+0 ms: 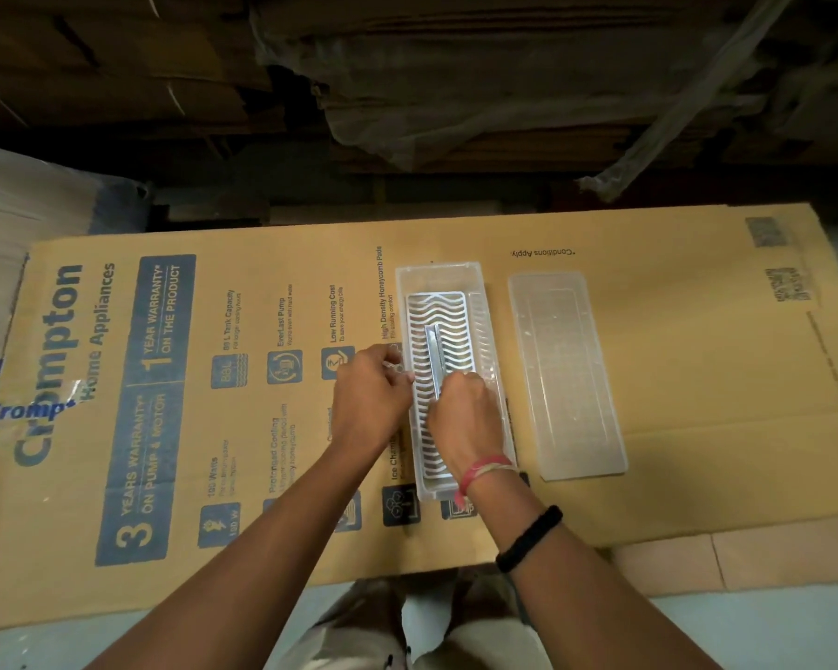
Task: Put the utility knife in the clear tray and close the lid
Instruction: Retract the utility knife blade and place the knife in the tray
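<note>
A clear rectangular tray (436, 275) with a white wavy-slotted insert lies lengthwise on the cardboard. A silver utility knife (435, 353) rests along the insert inside the tray. My right hand (465, 413) is over the tray and grips the knife's near end. My left hand (371, 389) rests against the tray's left wall, fingers curled on its rim. The clear lid (567, 374) lies flat on the cardboard just right of the tray, apart from it.
A large flattened printed cardboard box (214, 403) covers the floor under everything. Stacked dark cardboard and plastic wrap (456, 89) rise behind its far edge. White sheets (11, 220) stand at the left. My knees (436, 626) are at the bottom edge.
</note>
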